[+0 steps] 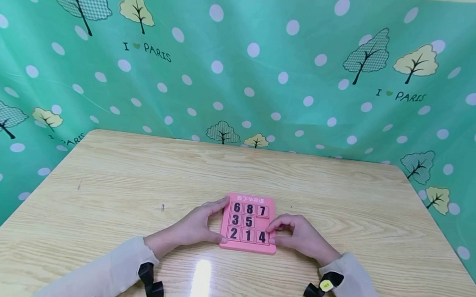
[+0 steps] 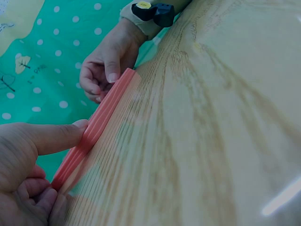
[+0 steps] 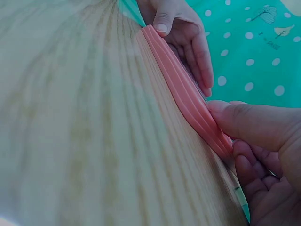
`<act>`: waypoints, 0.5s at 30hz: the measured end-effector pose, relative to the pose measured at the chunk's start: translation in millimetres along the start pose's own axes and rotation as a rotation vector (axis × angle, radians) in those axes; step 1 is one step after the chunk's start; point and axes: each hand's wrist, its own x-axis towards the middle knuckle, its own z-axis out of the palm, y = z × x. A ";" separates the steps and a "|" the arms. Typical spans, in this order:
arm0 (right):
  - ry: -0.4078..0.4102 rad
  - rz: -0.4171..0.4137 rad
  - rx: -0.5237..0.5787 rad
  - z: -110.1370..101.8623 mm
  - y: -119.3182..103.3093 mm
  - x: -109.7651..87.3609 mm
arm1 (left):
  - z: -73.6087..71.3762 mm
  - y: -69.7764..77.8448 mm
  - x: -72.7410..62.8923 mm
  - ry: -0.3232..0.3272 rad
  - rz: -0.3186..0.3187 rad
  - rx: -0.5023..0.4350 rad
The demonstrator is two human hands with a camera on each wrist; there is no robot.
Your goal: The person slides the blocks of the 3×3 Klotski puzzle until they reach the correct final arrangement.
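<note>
- A pink number puzzle (image 1: 249, 223) is placed flat on the wooden table (image 1: 129, 170), between the two hands and around the middle of the width.
- Its left side is grasped by the left hand (image 1: 197, 224): the thumb is set at the lower left corner, and a forefinger is laid along the upper left edge.
- Its right side is held by the right hand (image 1: 298, 235), whose fingers are bent; the thumb is pressed at the rim beside the 4, and the forefinger's tip is brought to the right end of the middle row.
- The number tiles (image 1: 250, 209) are ordered 6, 8, 7 in the top row, 3 and 5 in the middle row, and 2, 1, 4 in the bottom row; a bare slot is left beside the 5.
- White lettering (image 1: 251, 199) is printed across the top border.
- In both wrist views the puzzle is seen edge-on, its ridged pink side touched by the thumb of the nearer hand.
- Both arms are covered by pale sleeves (image 1: 364, 293), and a black strapped device (image 1: 151, 283) is worn at each wrist; the right one is marked with a yellow sticker (image 1: 326, 285).
- A bright streak of light (image 1: 200, 286) is reflected on the tabletop below the puzzle.
- The background is filled by a green cloth (image 1: 227, 88), patterned with pale dots, trees and "I PARIS" lettering.
</note>
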 end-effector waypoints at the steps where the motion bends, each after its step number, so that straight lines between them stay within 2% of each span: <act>1: 0.000 -0.003 0.002 -0.1 0.1 -0.2 | 0.1 -0.1 0.1 0.001 0.000 0.002; 9: 0.001 -0.008 -0.001 -0.2 -1.4 0.4 | -0.9 1.2 0.1 0.000 -0.003 0.000; 15: -0.002 0.017 0.027 -2.9 -3.9 1.2 | -0.9 3.1 -1.4 -0.008 -0.008 0.006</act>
